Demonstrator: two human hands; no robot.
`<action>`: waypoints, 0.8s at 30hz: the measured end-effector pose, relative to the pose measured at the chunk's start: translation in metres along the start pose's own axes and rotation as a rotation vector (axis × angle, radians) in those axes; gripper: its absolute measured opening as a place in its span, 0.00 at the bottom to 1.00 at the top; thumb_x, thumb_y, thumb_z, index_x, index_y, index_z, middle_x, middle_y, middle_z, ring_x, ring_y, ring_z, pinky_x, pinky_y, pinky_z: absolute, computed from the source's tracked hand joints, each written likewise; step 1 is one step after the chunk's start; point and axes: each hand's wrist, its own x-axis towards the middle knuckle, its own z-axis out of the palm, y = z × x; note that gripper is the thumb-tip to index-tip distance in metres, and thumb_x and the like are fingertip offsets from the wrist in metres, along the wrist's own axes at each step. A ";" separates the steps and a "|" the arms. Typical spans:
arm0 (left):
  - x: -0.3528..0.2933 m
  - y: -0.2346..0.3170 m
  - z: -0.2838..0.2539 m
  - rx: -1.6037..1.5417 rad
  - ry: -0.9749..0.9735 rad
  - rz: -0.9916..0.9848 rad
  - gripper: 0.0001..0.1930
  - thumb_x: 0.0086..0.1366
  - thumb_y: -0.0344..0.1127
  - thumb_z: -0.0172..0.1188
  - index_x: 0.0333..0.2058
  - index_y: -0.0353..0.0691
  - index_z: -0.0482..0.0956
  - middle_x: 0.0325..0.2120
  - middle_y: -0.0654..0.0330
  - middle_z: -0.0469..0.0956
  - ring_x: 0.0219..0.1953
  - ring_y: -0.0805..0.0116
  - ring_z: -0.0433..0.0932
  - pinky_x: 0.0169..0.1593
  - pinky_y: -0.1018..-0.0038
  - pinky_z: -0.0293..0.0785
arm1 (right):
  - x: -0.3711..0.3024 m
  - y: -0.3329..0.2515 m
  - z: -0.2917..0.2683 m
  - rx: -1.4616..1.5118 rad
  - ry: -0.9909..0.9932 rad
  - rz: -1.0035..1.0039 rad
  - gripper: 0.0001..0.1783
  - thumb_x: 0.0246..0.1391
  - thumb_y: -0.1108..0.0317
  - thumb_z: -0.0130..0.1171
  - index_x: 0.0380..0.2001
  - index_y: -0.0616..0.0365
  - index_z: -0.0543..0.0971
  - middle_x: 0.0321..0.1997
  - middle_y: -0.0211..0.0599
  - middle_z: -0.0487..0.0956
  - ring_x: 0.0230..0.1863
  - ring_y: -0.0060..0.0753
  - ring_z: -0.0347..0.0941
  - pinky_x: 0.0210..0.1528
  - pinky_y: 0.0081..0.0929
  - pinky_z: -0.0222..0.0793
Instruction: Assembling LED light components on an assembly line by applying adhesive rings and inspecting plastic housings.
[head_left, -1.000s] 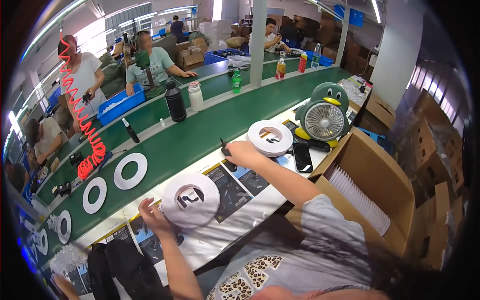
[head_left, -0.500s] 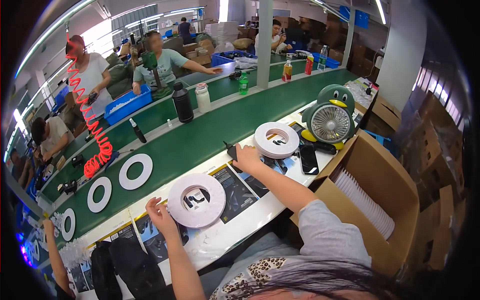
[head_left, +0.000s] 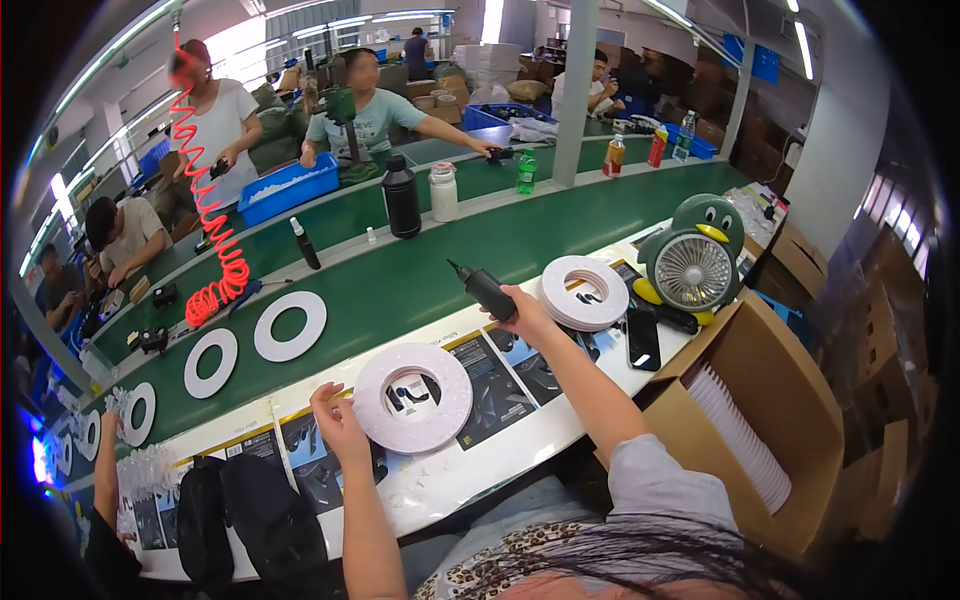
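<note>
White tabletop [head_left: 500, 458] lies beneath the right fingers [head_left: 518, 300], green conveyor [head_left: 385, 285] beyond; they grip a black bottle [head_left: 487, 291], long axis slanting, nozzle [head_left: 456, 268] pointing forward-left; left fingers [head_left: 327, 396] stand parted.

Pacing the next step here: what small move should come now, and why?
Probably turn the black nozzle bottle toward the white ring stack beside the left hand: the right hand holds it raised, with its nozzle pointing away from that stack.

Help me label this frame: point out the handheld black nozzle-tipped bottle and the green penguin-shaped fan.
Handheld black nozzle-tipped bottle [head_left: 488, 292], head view: its cylindrical body.
Green penguin-shaped fan [head_left: 692, 272], head view: its round grille.
</note>
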 end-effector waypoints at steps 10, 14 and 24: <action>0.002 0.003 0.000 -0.047 0.012 -0.002 0.14 0.61 0.24 0.48 0.47 0.37 0.69 0.40 0.58 0.75 0.33 0.74 0.74 0.37 0.79 0.69 | 0.000 0.011 0.043 0.290 -0.054 -0.065 0.17 0.60 0.52 0.53 0.36 0.57 0.72 0.27 0.37 0.73 0.24 0.31 0.69 0.24 0.23 0.65; 0.004 0.029 -0.002 0.012 0.018 -0.018 0.10 0.62 0.25 0.51 0.42 0.37 0.73 0.36 0.61 0.75 0.30 0.78 0.71 0.32 0.80 0.66 | -0.006 0.013 0.057 0.241 -0.061 -0.174 0.18 0.60 0.51 0.55 0.36 0.56 0.72 0.27 0.34 0.73 0.25 0.27 0.69 0.23 0.22 0.64; 0.013 0.093 -0.009 0.613 -0.388 0.018 0.20 0.64 0.35 0.55 0.54 0.39 0.69 0.50 0.49 0.75 0.53 0.55 0.73 0.52 0.66 0.69 | -0.025 0.000 0.066 0.170 -0.003 -0.146 0.18 0.57 0.54 0.61 0.35 0.58 0.72 0.27 0.30 0.72 0.21 0.20 0.66 0.19 0.16 0.61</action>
